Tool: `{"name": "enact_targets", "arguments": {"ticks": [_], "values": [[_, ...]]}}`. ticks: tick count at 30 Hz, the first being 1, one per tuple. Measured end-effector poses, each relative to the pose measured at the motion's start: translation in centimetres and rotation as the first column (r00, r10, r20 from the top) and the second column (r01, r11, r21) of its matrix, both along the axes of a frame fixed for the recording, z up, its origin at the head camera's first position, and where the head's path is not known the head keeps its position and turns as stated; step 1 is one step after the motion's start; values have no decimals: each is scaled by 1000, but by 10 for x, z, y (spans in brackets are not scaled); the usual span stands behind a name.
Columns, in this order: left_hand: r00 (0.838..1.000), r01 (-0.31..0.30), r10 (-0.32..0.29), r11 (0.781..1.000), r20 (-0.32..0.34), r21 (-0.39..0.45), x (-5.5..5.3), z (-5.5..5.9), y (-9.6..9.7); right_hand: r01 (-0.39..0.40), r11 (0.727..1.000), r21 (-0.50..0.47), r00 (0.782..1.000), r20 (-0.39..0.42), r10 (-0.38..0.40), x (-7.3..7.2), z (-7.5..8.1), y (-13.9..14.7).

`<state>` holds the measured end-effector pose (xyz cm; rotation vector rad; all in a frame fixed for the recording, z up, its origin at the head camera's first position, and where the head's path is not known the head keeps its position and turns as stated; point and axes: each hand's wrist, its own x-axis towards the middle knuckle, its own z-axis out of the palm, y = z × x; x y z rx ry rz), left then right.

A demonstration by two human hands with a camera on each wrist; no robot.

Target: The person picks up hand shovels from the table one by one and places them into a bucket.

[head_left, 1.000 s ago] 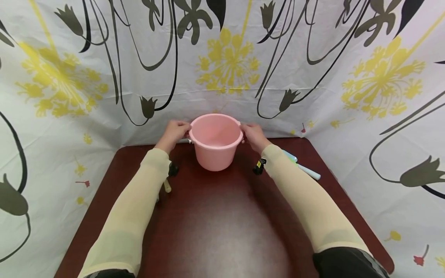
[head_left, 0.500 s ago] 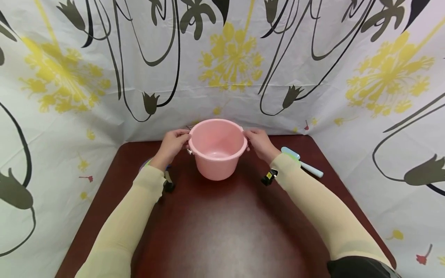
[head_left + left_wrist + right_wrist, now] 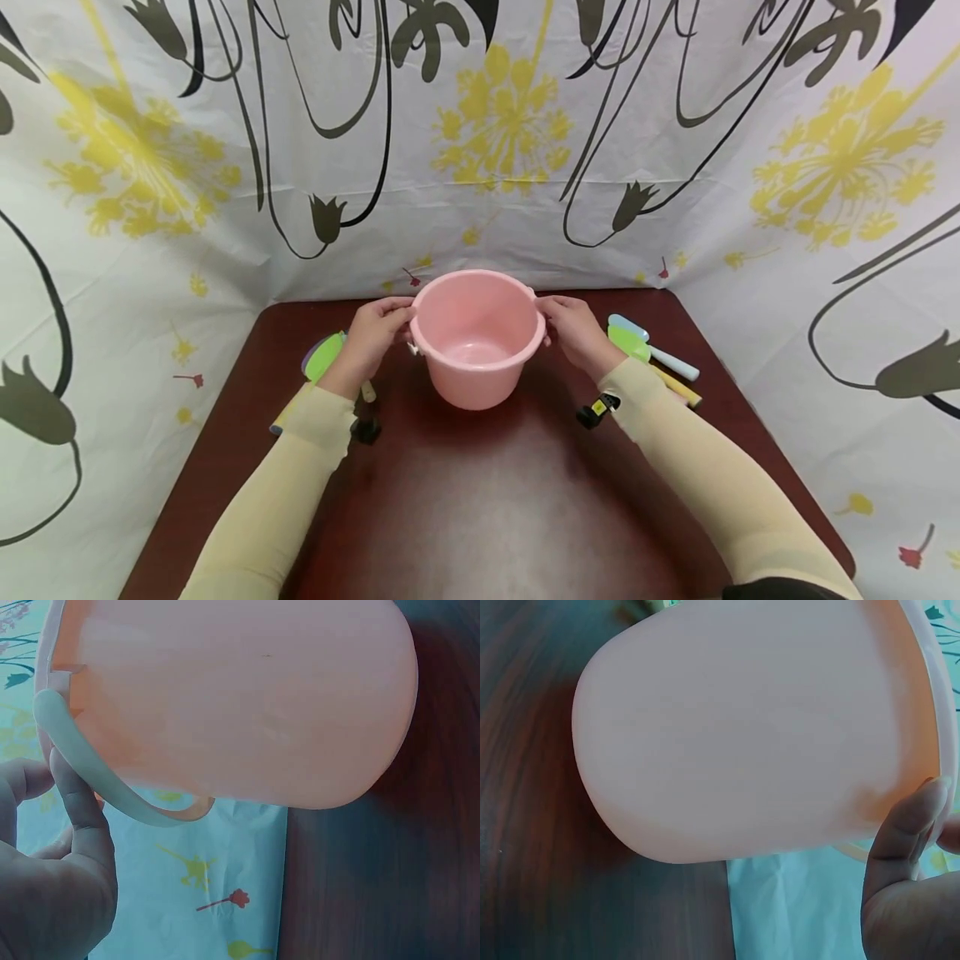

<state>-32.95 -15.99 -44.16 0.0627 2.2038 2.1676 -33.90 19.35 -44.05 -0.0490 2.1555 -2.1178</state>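
A pink plastic bucket (image 3: 474, 379) is held upright between both hands over the far half of the table. My left hand (image 3: 369, 337) pinches its rim on the left side; in the left wrist view the thumb and fingers (image 3: 79, 795) grip beside the pale bucket handle (image 3: 112, 787), which hangs down along the wall. On the opposite side my right hand (image 3: 576, 329) pinches the rim, thumb on the outside in the right wrist view, where the bucket wall (image 3: 742, 735) fills most of the picture. Inside, the bucket shows only its bare pink bottom.
Right of the right hand lie a light-blue-handled tool (image 3: 673, 363), a green scoop-like piece (image 3: 628, 340) and a yellow handle (image 3: 678, 387). By the left wrist are a green piece (image 3: 322, 357) and a tan handle (image 3: 367, 392). Patterned cloth (image 3: 495, 225) walls the dark red table (image 3: 480, 500).
Both hands have brought the bucket down in the view, toward the person. The green pieces and yellow handles on both sides have come into fuller view.
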Motion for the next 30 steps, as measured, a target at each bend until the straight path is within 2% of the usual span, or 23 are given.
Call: {"name": "enact_targets", "arguments": {"ticks": [5, 11, 14, 21, 30], "values": [[1000, 5, -5, 1000, 20, 15, 9, -4, 1, 0, 1000, 18, 1000, -5, 0, 10, -1, 3], [1000, 18, -19, 999, 25, 42, 14, -11, 4, -7, 1000, 1, 1000, -13, 7, 17, -5, 4], [1000, 14, -15, 999, 27, 42, 16, -12, 5, -12, 1000, -14, 1000, -23, 11, 17, -7, 5], [996, -5, 4, 1000, 94, 11, 18, -10, 6, -16, 999, -45, 1000, -22, 15, 15, -10, 5], [997, -13, 13, 1000, 82, -4, 14, -10, 7, -3, 995, -102, 1000, -19, 1, 16, -13, 3]]}}
